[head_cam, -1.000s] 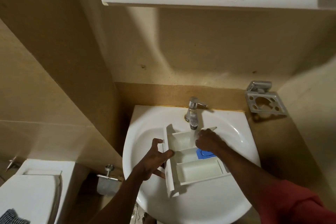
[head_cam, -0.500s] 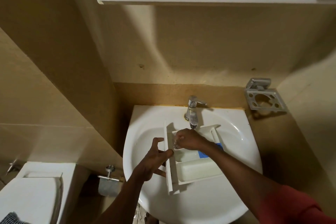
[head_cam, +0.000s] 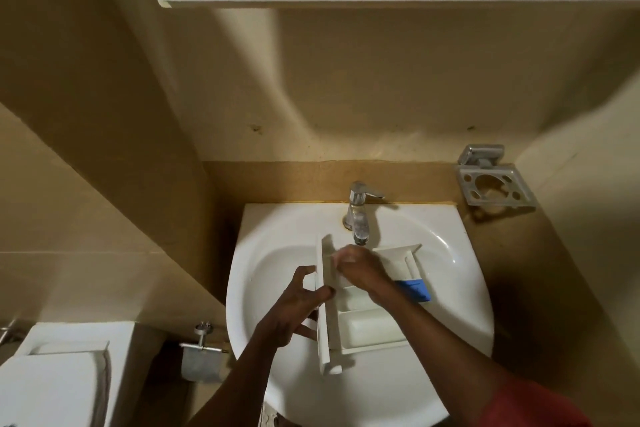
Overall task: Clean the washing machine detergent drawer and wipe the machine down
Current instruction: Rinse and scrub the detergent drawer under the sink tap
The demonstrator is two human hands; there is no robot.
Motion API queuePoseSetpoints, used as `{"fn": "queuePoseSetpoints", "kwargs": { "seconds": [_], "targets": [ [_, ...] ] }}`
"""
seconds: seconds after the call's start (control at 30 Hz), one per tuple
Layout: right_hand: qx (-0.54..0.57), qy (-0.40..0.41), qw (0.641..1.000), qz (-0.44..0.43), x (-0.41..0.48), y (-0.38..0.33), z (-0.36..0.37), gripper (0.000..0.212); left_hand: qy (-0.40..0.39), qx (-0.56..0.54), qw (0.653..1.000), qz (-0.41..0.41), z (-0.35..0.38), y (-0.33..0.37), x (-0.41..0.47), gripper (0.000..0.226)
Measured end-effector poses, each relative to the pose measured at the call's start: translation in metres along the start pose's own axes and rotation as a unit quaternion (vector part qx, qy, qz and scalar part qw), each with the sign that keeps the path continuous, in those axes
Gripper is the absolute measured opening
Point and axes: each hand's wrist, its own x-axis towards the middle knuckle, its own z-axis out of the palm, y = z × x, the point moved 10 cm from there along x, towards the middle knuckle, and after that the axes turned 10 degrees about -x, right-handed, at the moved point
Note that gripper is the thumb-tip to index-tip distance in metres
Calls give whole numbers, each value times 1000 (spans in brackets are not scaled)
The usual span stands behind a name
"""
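The detergent drawer [head_cam: 367, 329] is lying in the sink [head_cam: 277, 274] below the tap [head_cam: 358, 215]; the left hand [head_cam: 298, 308] is gripping its 9 o'clock edge, the right hand [head_cam: 360, 267] is reaching into its 12 o'clock end, its finger state unclear

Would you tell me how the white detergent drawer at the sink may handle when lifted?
Probably stiff: the detergent drawer holds its shape with the left hand gripping its front panel. Likely light, being thin-walled and hollow. Perhaps slippery, sitting under the faucet.

R hand [head_cam: 360, 270] blurred, hides drawer [head_cam: 367, 326] back compartment; fingers [head_cam: 343, 258] unclear.
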Motion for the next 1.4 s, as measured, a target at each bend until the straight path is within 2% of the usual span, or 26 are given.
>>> {"fn": "queuePoseSetpoints", "kwargs": {
  "seconds": [0.07,0.1,0.2,0.27,0.4,0.5,0.6,0.7,0.8,0.9,1.03,1.1,1.2,1.23,1.33,1.4],
  "targets": [
    [-42,-63,993,-85,-8,-18,15,44,1,-1,1000,-4,1,1,1,45],
    [-90,-69,986,-120,-12,-24,16,46,3,-6,1000,-5,1,1,0,47],
    [-212,-94,953,-193,-22,-30,24,35,12,-13,1000,-4,-5,1,-1,57],
    [-243,-99,942,-211,-28,-27,23,33,5,-11,1000,-10,-3,0,0,60],
    [-226,3,963,-149,-7,-6,-19,29,-24,-8,1000,-7,4,-1,4,44],
    [-175,55,982,-55,4,17,-26,24,-24,6,1000,-10,9,-1,5,45],
    [-138,86,985,-61,0,2,-10,22,-18,0,1000,-21,9,-1,6,47],
    [-187,13,967,-171,-25,-28,21,15,-5,-13,1000,-20,0,-1,4,43],
    [-209,-33,946,-244,-30,-30,27,29,5,-18,1000,-22,-4,-2,3,36],
    [-223,-2,950,-218,-7,-15,4,37,16,-22,999,-24,-9,-4,1,36],
    [-246,79,964,-61,15,23,-20,28,12,-7,1000,-25,-12,-1,-1,41],
    [-216,73,971,-75,11,8,-6,25,12,-7,999,-30,-11,0,-2,45],
    [-188,-15,958,-215,-2,-31,33,27,15,-4,999,-31,-11,-1,-3,52],
    [-193,-30,953,-230,-3,-33,34,30,19,-5,999,-31,-12,-2,-3,52],
    [-208,-2,959,-191,8,-16,3,41,23,-14,999,-29,-17,-3,-6,54],
    [-304,17,939,-159,14,-1,-12,38,26,-17,999,-26,-19,-3,-9,53]
  ]
}}
